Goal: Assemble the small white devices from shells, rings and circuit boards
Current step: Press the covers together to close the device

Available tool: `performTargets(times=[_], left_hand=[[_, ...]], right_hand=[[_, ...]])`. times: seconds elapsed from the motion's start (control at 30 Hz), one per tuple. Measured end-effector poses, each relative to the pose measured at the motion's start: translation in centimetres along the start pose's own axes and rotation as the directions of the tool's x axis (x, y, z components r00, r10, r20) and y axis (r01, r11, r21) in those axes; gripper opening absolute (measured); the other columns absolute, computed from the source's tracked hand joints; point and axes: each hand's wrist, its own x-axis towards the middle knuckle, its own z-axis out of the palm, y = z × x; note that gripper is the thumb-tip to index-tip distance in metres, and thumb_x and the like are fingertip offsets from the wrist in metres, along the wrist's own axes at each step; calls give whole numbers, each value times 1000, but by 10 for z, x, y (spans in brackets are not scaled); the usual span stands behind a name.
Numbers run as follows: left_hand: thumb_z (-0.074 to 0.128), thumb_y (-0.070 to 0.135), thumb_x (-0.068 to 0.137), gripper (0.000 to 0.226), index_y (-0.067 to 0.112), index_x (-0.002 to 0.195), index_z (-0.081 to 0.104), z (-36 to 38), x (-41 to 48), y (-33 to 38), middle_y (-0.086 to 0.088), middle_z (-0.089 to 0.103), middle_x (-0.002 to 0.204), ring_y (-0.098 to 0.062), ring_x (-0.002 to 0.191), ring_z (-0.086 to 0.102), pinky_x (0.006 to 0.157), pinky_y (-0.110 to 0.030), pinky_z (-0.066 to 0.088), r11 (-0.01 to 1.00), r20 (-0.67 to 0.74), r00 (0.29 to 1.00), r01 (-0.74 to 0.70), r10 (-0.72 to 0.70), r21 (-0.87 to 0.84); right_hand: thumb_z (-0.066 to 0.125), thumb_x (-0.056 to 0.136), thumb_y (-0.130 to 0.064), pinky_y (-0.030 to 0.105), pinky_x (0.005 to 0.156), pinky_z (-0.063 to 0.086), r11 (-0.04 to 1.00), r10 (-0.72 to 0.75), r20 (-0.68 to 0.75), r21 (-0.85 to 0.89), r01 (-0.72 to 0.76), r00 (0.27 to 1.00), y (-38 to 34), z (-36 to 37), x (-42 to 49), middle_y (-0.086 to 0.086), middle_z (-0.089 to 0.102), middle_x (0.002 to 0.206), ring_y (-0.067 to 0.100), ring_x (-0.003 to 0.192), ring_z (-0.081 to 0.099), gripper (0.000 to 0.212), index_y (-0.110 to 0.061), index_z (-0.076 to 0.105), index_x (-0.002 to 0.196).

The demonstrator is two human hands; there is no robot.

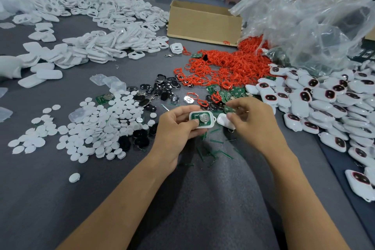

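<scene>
My left hand [178,123] grips a small white shell [211,119] with a green circuit board [195,117] and a round coin cell seated in it, thumb pressing on the board. My right hand [251,119] hovers just right of it, fingers curled over a white shell half [223,120] lying on the table; whether it grips that half is unclear. Loose green circuit boards [233,91] lie just beyond my hands. A heap of red rings [227,67] spreads behind them. Empty white shells [97,26] are piled far left. Finished white devices [324,103] heap up at right.
White round discs [97,128] and black oval pieces [162,89] cover the grey felt table [50,199] at left and centre. A cardboard box [203,22] stands at the back. A large clear plastic bag [314,16] bulges at back right. Green offcut strips [215,152] litter the felt near me.
</scene>
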Motion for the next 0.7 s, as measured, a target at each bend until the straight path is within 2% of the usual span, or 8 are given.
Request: performTargets(times=[0.1,0.33,0.4,0.47,0.53,0.6,0.7], left_hand=[[54,-15,89,25,3,100,68,0,0,0,-15,72,100,-24,91,72,69,-24,60,1000,-3,1000,3,-3,-9],[56,-12,90,24,1,108,66,-1,1,-1,-16,70,106,-22,95,71,74,-26,60,999,-4,1000,2,-1,51],[59,-11,89,26,1,111,66,-1,1,-2,-16,70,107,-22,94,71,75,-26,60,999,8,1000,3,-3,53],[63,-12,85,31,1,113,66,-2,2,-3,-17,69,109,-24,97,70,78,-29,60,999,19,1000,4,-5,50],[67,-15,79,40,4,115,66,-3,2,-3,-17,70,110,-29,104,67,88,-35,58,997,33,999,-1,-2,76],[70,-17,76,47,6,117,65,-4,3,-4,-15,71,111,-30,109,65,96,-39,53,995,59,998,-15,9,99],[72,-16,74,49,7,117,65,-4,2,-4,-11,72,110,-24,107,66,97,-35,52,993,89,996,-35,25,112]], right_hand=[[78,76,-25,36,94,47,989,71,151,-136,-51,986,4,6,-1,7,67,111,22,101,61,44,-10,66,115],[77,79,-19,39,92,47,987,98,174,-144,-73,980,7,7,0,5,67,109,23,101,60,38,-11,64,114],[75,80,-14,36,92,47,996,81,144,-61,-73,986,4,4,1,5,66,109,20,100,60,36,-11,63,113],[74,79,-7,26,89,49,992,22,98,124,-35,995,-5,0,1,3,65,108,16,97,61,35,-12,64,112],[74,79,-3,18,85,49,958,-68,74,282,45,995,-17,-1,-1,-1,65,107,11,96,63,37,-13,64,113],[75,77,-3,17,84,49,943,-148,83,313,115,985,-26,1,-4,-2,65,108,8,97,62,39,-13,65,114],[76,76,-3,19,86,49,955,-185,124,258,148,975,-31,6,-5,0,67,111,12,98,62,41,-11,66,116]])
